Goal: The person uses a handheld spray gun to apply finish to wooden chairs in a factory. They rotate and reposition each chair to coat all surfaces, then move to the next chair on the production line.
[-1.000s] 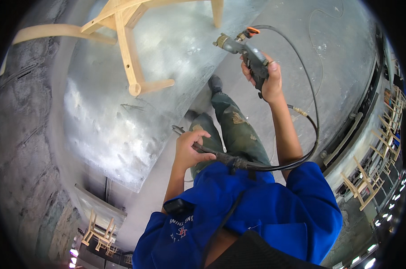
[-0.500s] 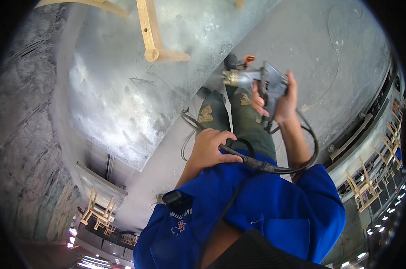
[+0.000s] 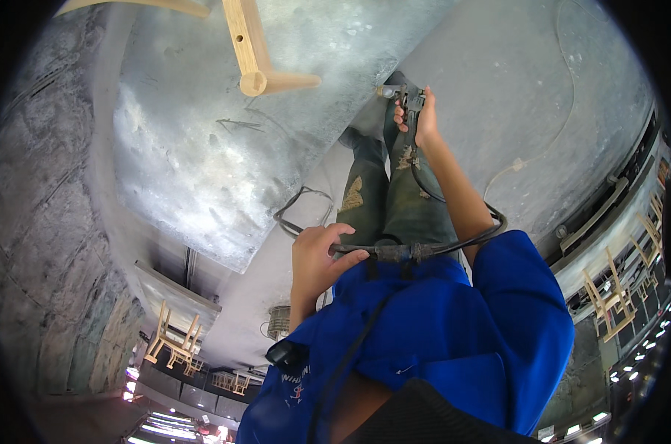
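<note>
My right hand (image 3: pixel 426 126) is wrapped round the grip of a spray gun (image 3: pixel 412 103), held out over my shoes with its nozzle toward the left. A dark hose (image 3: pixel 461 244) runs from the gun's grip, loops past my right forearm and crosses my waist. My left hand (image 3: pixel 319 259) pinches this hose between thumb and fingers in front of my belly. Ahead on the left, part of a pale wooden furniture frame (image 3: pixel 248 44) stands above a whitish, dusty grey surface (image 3: pixel 195 185). The gun's tip lies near that surface's right edge.
More wooden chair frames stand at the lower left (image 3: pixel 174 342) and far right (image 3: pixel 611 297). A thin cord (image 3: pixel 572 96) trails over the floor at right. A bucket-like container (image 3: pixel 279 322) is beside my left forearm. Grey wall (image 3: pixel 47 185) lines the left.
My right hand has carried the spray gun forward and left, and turned it. My left hand has shifted slightly left and down, still on the hose, which now lies straighter across my waist.
</note>
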A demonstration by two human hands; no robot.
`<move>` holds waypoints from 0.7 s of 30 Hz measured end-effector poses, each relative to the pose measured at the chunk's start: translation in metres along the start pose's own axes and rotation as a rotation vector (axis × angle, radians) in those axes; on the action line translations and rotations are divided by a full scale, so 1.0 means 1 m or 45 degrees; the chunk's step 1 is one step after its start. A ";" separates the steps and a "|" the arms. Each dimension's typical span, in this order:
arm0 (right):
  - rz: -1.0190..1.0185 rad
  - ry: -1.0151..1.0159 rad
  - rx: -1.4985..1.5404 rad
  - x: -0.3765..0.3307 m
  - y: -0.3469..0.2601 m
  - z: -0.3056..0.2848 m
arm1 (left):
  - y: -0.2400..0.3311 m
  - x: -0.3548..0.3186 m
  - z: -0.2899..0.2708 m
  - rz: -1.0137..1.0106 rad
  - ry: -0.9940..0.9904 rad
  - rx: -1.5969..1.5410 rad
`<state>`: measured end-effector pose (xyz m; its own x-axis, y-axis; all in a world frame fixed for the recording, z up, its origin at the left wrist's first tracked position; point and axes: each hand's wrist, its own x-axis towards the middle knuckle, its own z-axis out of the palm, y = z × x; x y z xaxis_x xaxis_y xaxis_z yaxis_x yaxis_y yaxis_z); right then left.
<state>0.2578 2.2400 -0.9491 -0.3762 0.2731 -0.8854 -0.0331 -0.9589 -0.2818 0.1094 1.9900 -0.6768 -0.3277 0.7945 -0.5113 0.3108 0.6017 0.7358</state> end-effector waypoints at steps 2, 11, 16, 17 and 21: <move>0.006 0.045 -0.047 0.023 -0.002 0.006 | -0.002 -0.002 0.000 -0.040 0.063 -0.009; -0.149 -0.586 0.161 0.083 -0.059 0.155 | -0.014 -0.012 -0.010 -0.211 0.345 -0.108; -0.137 -0.757 0.295 0.125 -0.079 0.226 | -0.018 -0.015 -0.006 -0.364 0.500 -0.222; -0.127 -0.692 0.280 0.134 -0.075 0.234 | -0.019 -0.015 -0.004 -0.396 0.539 -0.240; -0.152 -0.462 0.141 0.166 -0.067 0.245 | -0.023 -0.016 0.008 -0.464 0.666 -0.327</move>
<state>-0.0289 2.3307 -0.9865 -0.6655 0.3575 -0.6553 -0.1885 -0.9299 -0.3158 0.1147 1.9639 -0.6883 -0.7790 0.3617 -0.5121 -0.1016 0.7331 0.6724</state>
